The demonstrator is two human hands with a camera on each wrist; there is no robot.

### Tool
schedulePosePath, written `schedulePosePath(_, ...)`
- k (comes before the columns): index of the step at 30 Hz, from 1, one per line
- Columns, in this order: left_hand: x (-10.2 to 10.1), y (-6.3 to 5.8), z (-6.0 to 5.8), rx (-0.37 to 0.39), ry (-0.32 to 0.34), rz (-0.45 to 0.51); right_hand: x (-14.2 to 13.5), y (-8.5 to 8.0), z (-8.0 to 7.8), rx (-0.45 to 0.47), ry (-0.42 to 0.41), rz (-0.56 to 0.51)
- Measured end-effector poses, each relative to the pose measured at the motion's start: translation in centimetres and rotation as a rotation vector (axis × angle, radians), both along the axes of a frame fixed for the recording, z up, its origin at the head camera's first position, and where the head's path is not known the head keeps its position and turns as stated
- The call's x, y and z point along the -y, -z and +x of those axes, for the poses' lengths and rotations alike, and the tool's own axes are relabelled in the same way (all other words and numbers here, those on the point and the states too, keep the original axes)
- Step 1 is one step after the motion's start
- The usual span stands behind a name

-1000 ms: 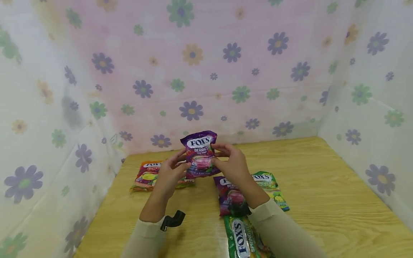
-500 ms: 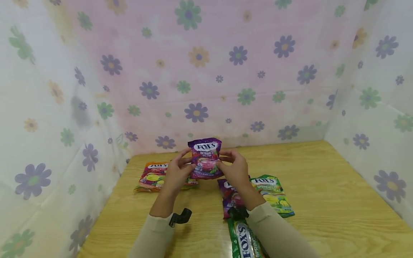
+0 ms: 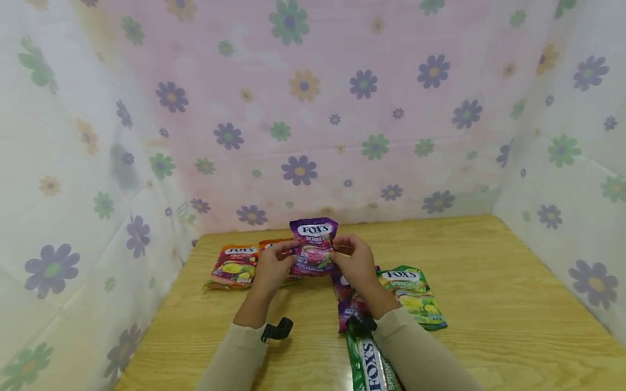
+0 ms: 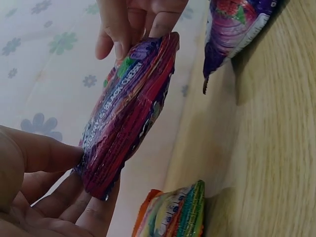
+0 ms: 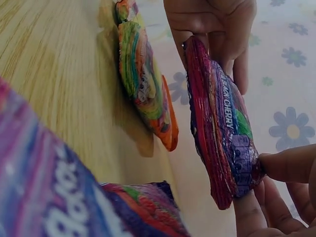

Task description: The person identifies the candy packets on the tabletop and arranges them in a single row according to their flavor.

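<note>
A purple candy bag [image 3: 314,247] labelled FOX'S Berries is held upright above the table, its front toward the head camera. My left hand [image 3: 273,266] pinches its left edge, thumb in front and fingers behind. On the opposite edge, my right hand [image 3: 356,263] grips it the same way. Both wrist views show the bag's lower edge, with the left thumb [image 4: 54,153] and the right thumb [image 5: 289,163] pressed on its face. Behind the left hand lie orange Fruits candy bags [image 3: 235,266]. Below the right hand is another purple Berries bag [image 3: 346,304], partly hidden by the wrist.
A green Spring Tea bag [image 3: 411,298] lies right of the purple bag on the table. Another green bag [image 3: 369,361] lies nearer, partly under the right sleeve. The wooden table [image 3: 489,282] is enclosed by flowered cloth [image 3: 332,136] at the back and sides.
Both hands have lowered the purple candy bag a little toward the table. The left hand has shifted, leaving a second orange bag more visible. The head view has shifted slightly.
</note>
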State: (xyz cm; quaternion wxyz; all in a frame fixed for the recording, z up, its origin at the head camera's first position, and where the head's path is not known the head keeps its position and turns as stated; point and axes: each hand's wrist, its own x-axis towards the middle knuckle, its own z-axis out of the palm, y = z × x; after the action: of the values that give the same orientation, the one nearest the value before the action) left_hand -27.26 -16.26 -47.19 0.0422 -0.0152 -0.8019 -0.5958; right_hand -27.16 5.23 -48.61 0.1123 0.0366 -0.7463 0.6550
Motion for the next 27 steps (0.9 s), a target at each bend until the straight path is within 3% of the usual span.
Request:
schedulePosePath(12, 0.1, 1.1, -0.5, 0.083, -0.007, 0.009, 0.0, 1.2, -0.7, 0.087, -0.069, -0.141)
schedulePosePath(20, 0.1, 2.2, -1.0, 0.12, -0.013, -0.041, -0.4, 1.5, -0.7, 0.114, -0.121, -0.14)
schedulePosePath(27, 0.3, 2.9, -1.3, 0.12, 0.01, -0.014, -0.4, 1.9, -0.8, 0.127, -0.178, -0.124)
